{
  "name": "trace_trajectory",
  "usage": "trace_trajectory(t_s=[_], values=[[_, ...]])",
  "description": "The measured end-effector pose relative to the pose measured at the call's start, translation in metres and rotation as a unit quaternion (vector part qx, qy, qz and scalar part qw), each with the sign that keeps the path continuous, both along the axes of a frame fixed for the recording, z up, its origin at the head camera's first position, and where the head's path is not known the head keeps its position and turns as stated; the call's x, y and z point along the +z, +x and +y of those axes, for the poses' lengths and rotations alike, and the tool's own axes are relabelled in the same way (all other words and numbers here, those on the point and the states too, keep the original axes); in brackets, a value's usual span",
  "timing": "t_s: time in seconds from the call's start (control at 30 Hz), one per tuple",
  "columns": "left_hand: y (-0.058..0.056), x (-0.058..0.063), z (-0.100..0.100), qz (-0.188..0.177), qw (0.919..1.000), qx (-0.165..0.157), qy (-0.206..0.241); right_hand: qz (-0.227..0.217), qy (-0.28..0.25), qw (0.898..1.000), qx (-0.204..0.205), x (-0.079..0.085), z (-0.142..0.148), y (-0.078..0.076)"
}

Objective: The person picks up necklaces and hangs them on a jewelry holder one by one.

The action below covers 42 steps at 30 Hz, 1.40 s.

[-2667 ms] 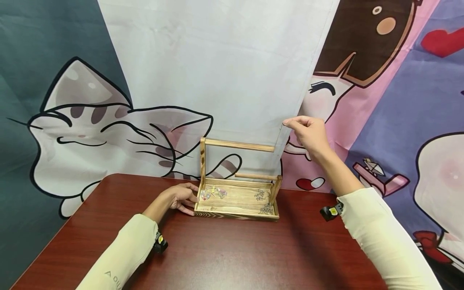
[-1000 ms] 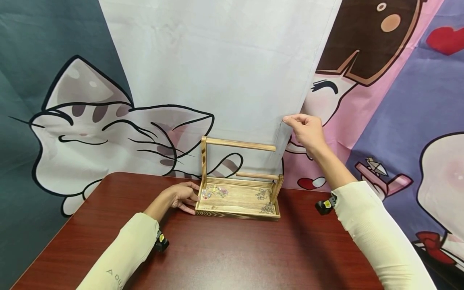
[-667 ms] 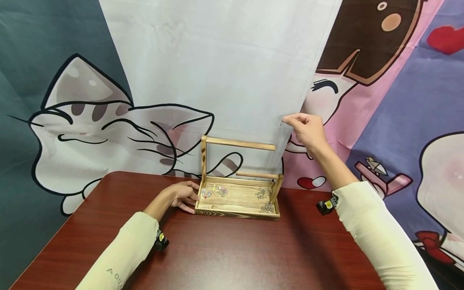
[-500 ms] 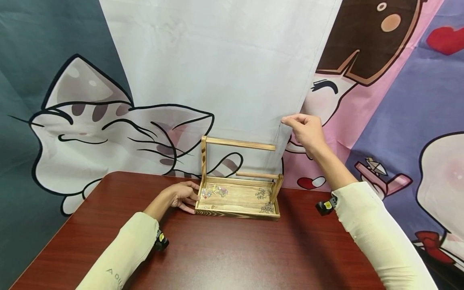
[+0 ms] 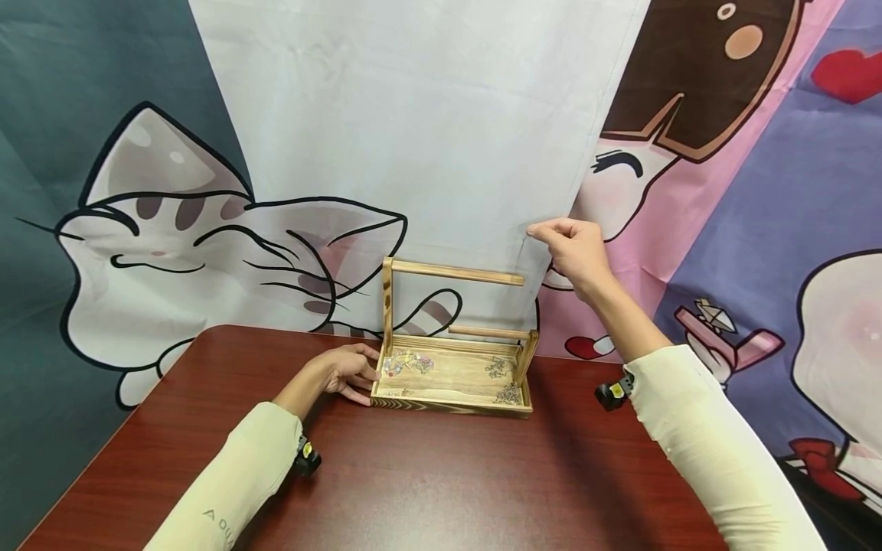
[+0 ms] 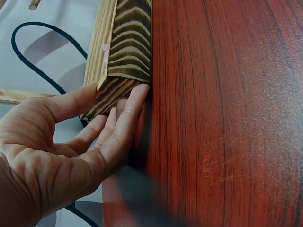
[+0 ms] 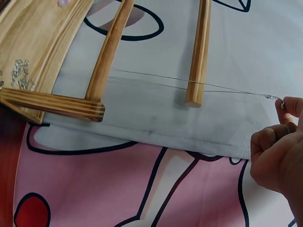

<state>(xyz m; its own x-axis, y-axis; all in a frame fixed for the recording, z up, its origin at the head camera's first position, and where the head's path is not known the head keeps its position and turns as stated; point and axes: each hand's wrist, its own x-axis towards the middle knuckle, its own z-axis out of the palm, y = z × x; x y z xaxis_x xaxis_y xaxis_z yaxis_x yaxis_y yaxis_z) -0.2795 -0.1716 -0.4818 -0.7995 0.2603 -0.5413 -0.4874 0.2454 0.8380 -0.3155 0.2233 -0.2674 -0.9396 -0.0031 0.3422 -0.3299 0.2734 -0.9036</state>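
Observation:
A small wooden jewelry stand [image 5: 451, 410] with a tray base stands on the table. My left hand [image 5: 344, 373] holds its left end; in the left wrist view the thumb lies at the top rim and the fingers against the end wall. High over the right side, my right hand [image 5: 577, 249] pinches the clasp end of a thin silver chain necklace [image 7: 236, 90] between thumb and forefinger. Its two fine strands hang down, overlapping the free end of the upper bar [image 7: 195, 80] in the right wrist view. The lower part of the chain fades against the pale backdrop.
A shorter lower bar [image 5: 489, 334] juts leftward from the right post. Colorful small trinkets [image 5: 408, 365] lie in the tray's left part, silvery ones [image 5: 508, 395] at its right. The table [image 5: 441, 474] is dark red wood; a cartoon-printed cloth [image 5: 441, 138] hangs behind.
My right hand first rises a little, then shifts left toward the upper bar's free end, taking the necklace along. My left hand stays at the stand's left end.

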Motion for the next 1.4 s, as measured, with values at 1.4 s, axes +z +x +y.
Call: trace_trajectory(t_s=[1.4], values=[[-0.001, 0.0, -0.001, -0.004, 1.0, -0.004, -0.002, 0.021, 0.08, 0.997, 0.003, -0.014, -0.03, -0.004]])
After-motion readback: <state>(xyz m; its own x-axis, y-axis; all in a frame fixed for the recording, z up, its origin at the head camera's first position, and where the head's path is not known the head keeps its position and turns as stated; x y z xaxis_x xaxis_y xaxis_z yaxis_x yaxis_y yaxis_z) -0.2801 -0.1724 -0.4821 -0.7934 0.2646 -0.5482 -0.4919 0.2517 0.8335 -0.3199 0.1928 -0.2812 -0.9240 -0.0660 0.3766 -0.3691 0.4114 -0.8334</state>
